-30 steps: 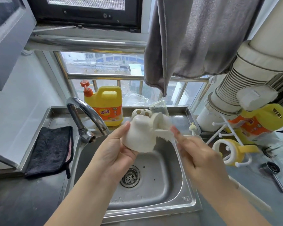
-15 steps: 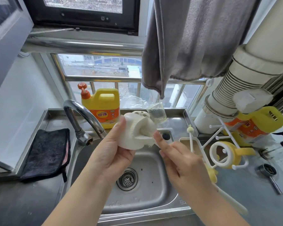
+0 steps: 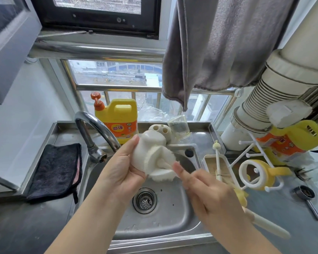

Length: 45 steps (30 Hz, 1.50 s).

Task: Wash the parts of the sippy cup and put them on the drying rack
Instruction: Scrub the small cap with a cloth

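My left hand [image 3: 123,171] grips a cream-white sippy cup part [image 3: 147,151] over the steel sink [image 3: 173,222]. My right hand [image 3: 207,191] holds a long white bottle brush [image 3: 264,224]; its bristle head [image 3: 163,162] is pushed into the part's open end. The brush handle sticks out low right past my wrist. On the white drying rack [image 3: 250,142] at the right hangs a yellow handled ring [image 3: 255,173] of the cup. A thin straw brush [image 3: 218,162] stands in the rack's tray.
A curved faucet [image 3: 94,131] stands left of my hands. A yellow detergent jug [image 3: 117,121], a white holder [image 3: 160,130] and a clear glass [image 3: 179,128] sit behind the sink. A dark cloth [image 3: 57,171] lies left. A grey towel [image 3: 218,43] hangs overhead. A second yellow jug [image 3: 292,142] lies right.
The brush head has gone further into the cup part, and my right hand has shifted a little lower and right. My left hand has turned the part slightly.
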Tool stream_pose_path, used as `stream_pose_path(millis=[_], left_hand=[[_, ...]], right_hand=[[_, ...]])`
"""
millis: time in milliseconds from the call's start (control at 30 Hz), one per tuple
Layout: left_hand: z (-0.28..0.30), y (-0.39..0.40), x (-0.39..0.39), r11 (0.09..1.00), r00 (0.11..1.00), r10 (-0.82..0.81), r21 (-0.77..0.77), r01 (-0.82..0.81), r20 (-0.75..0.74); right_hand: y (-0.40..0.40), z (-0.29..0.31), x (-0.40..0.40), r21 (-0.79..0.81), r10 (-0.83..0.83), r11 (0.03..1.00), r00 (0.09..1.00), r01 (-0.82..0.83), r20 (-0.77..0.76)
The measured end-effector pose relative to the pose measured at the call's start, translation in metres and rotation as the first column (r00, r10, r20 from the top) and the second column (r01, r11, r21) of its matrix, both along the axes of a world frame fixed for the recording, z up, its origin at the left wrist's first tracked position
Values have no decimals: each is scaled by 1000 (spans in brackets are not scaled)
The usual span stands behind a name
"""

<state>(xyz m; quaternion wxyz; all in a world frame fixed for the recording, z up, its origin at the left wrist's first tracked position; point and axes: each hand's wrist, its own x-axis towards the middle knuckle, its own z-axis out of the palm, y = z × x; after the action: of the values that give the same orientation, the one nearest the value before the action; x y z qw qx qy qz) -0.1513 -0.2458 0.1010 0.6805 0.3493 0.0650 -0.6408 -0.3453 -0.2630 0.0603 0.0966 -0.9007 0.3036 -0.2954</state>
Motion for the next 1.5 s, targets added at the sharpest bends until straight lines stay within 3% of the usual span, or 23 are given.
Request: stream_pose_path(millis=[133, 300, 400, 500, 667, 833, 1033, 1200, 1300, 1400, 1500], left_hand=[[-1, 3, -6, 1000, 999, -24, 2, 24, 29], [0, 0, -4, 1000, 1000, -8, 4, 7, 29], [-3, -1, 3, 999, 1000, 23, 32, -24, 9], [-6, -3, 0, 999, 1000, 18, 43, -18, 6], [-8, -4, 2, 1000, 1000, -16, 25, 17, -22], [-12, -5, 6, 1000, 1000, 10, 27, -9, -23], [-7, -6, 8, 998, 997, -44, 45, 48, -69], [-13, -6, 9, 998, 997, 12, 64, -7, -75], [-10, -7, 6, 999, 995, 24, 48, -19, -93], [-5, -6, 10, 998, 995, -7, 69, 14, -95], [-8, -5, 11, 997, 997, 40, 74, -35, -64]], right_hand=[[-15, 10, -3, -15, -108, 994, 994, 108, 17], [-11, 13, 4, -128, -52, 991, 998, 47, -42], [-11, 5, -8, -139, -119, 985, 990, 106, -81], [-22, 11, 3, -115, -154, 982, 988, 150, -28], [-8, 5, 11, -101, -38, 994, 998, 32, -58], [-22, 9, -1, -103, -157, 983, 986, 151, -62], [-4, 0, 12, -123, -11, 992, 999, 6, -40], [-14, -3, -8, -76, -118, 991, 992, 114, -52], [-16, 3, 9, -71, -63, 995, 998, 63, 8], [-1, -7, 4, -73, 18, 997, 999, -21, -47], [-4, -11, -12, -65, -66, 996, 994, 60, -88]])
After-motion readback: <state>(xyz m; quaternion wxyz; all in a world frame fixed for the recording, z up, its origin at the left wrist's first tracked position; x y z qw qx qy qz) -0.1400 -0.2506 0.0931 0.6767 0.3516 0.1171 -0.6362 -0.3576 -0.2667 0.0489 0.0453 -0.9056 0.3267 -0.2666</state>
